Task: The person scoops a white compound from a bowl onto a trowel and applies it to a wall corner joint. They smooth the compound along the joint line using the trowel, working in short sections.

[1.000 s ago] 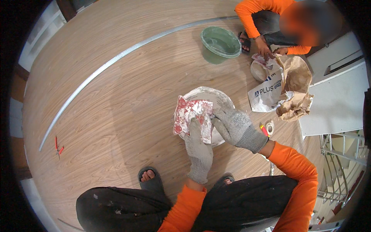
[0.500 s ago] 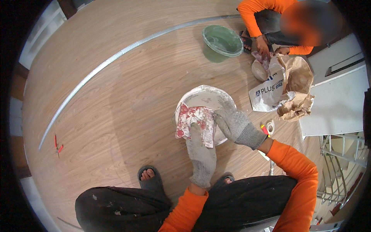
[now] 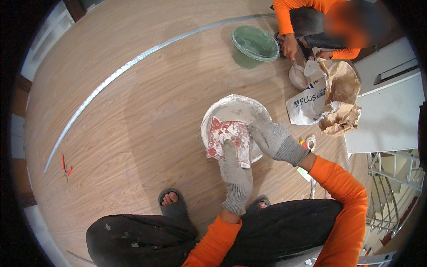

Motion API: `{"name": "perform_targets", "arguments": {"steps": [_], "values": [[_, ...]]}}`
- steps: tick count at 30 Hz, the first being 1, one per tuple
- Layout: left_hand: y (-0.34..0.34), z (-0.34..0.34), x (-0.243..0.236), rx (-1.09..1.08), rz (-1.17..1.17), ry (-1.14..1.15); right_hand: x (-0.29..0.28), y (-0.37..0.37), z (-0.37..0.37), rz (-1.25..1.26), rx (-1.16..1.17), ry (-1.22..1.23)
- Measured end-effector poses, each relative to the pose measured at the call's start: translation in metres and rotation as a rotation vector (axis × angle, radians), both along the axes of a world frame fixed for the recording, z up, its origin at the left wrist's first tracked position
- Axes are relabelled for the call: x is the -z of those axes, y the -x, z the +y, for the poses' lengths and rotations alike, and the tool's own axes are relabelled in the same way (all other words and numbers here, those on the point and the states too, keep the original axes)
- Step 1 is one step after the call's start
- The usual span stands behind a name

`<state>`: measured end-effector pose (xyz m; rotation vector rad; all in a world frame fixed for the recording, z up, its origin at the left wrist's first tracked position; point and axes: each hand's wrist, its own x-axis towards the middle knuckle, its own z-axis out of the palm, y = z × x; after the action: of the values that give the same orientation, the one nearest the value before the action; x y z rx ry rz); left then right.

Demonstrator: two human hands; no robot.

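Subject item: a flat, roughly square red plate (image 3: 222, 131), held in the gloved left hand (image 3: 234, 175) over the near part of a round basin (image 3: 206, 116). I observe its face unevenly coated in white, red showing through in patches, its far-left corner pointed.

The left fingers are closed on the near part of the plate, the thumb (image 3: 229, 149) flat on top; what lies beneath is hidden. The gloved right hand (image 3: 276, 139) meets the plate's right edge, fingers slightly bent; I cannot tell whether they grip it.

Plate and gloves block my view of part of the basin, whose interior is white-crusted. Beyond the fingers, slightly right, stands a green bucket (image 3: 247, 58). Further right I record a crumpled paper bag (image 3: 340, 82), white outside and brown inside, and a small bowl (image 3: 297, 78), a co-worker's hand (image 3: 290, 46) near it. A tape roll (image 3: 311, 143) lies right of the right fingers. Well left are red-handled pliers (image 3: 66, 168); a long metal strip (image 3: 111, 81) arcs beyond.

The wood-grain floor (image 3: 155, 129) carries these items. Far right I note a white panel (image 3: 384, 122) and metal railings (image 3: 386, 196).
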<state>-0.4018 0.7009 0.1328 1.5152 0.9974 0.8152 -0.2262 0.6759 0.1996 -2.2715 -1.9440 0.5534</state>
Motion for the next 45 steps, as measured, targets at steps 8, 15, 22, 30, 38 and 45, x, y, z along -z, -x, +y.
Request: {"name": "perform_targets", "arguments": {"steps": [8,15,22,30,38,45], "values": [[0.001,0.001,-0.023,0.074,0.187,-0.084,0.008,-0.011,-0.004,-0.091,0.015,-0.005],[-0.008,0.006,-0.011,-0.223,-0.728,0.921,0.004,-0.001,-0.003,0.026,-0.017,-0.057],[-0.010,0.003,-0.003,-0.253,-0.835,0.908,0.005,-0.003,-0.011,-0.132,-0.105,-0.074],[-0.007,0.007,-0.002,-0.176,-0.799,0.866,0.009,-0.015,-0.011,-0.063,-0.048,0.003],[-0.006,0.014,-0.011,-0.181,-0.968,1.035,0.007,-0.013,-0.014,-0.150,-0.068,-0.070],[-0.009,0.022,-0.041,-0.236,-1.000,1.194,-0.001,-0.007,-0.008,-0.092,0.010,-0.019]]}}
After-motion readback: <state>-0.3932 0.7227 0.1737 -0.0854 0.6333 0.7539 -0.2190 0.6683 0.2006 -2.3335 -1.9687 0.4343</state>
